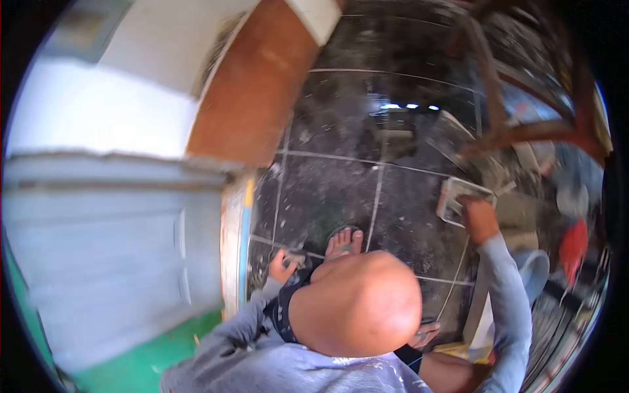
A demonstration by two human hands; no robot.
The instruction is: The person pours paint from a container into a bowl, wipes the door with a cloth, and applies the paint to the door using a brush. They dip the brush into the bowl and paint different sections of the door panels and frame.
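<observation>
Right hand (479, 219), up and right of the bent knee (357, 301): fingers closed over the near corner of a pale flat rectangle (457, 198), which is held just above the dark tiled floor (327, 190). Left hand (282, 266), just left of the knee: fingers curled; blur hides whether it holds anything. Sandalled foot (344, 242) directly beyond the knee. Grey panel (111, 249) far left of the knee; rusty frame (524, 131) far upper right.

You wear a light grey long-sleeved top (262, 360), its sleeves reaching both wrists, with faint pale specks across the fabric. Dark shorts (285, 314) with a small light print show at your thigh, and a flip-flop (344, 239) sits on your foot
</observation>
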